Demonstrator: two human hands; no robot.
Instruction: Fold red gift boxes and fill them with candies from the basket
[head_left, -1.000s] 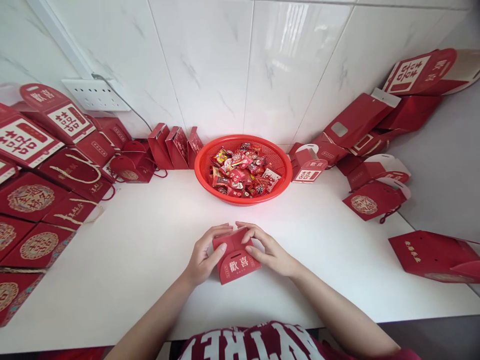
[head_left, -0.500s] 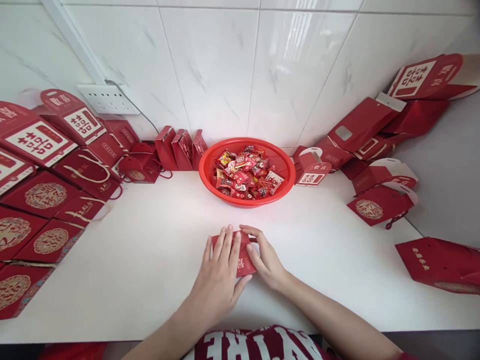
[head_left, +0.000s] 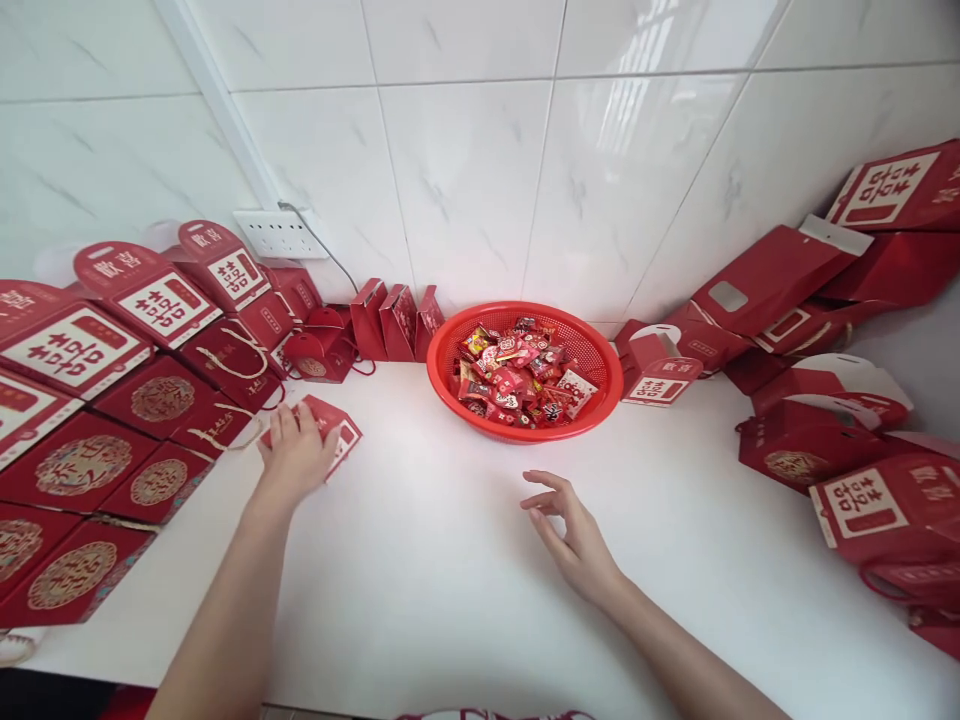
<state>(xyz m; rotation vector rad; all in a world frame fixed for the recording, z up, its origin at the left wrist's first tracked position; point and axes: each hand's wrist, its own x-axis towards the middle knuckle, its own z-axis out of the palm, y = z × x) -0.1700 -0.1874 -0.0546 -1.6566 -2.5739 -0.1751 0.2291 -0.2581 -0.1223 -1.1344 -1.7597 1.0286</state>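
My left hand (head_left: 292,450) is at the left of the white table, its fingers over a small red gift box (head_left: 343,440) with a white printed panel. The hand covers much of that box, which lies close to the stacked red boxes. Above the table's middle, my right hand (head_left: 574,540) holds nothing; its fingers are apart and slightly curled. Beyond it, a red plastic basket (head_left: 525,432) holds many wrapped candies (head_left: 517,375).
Red gift boxes (head_left: 157,400) with rope handles are stacked along the left. Several small red boxes (head_left: 401,320) stand against the tiled wall, below a white socket strip (head_left: 274,235). More red boxes (head_left: 862,500) are piled on the right.
My hands have parted: the left has moved left and lies on a red gift box there, the right has let go. The view has shifted, and the boxes at the right edge look different.
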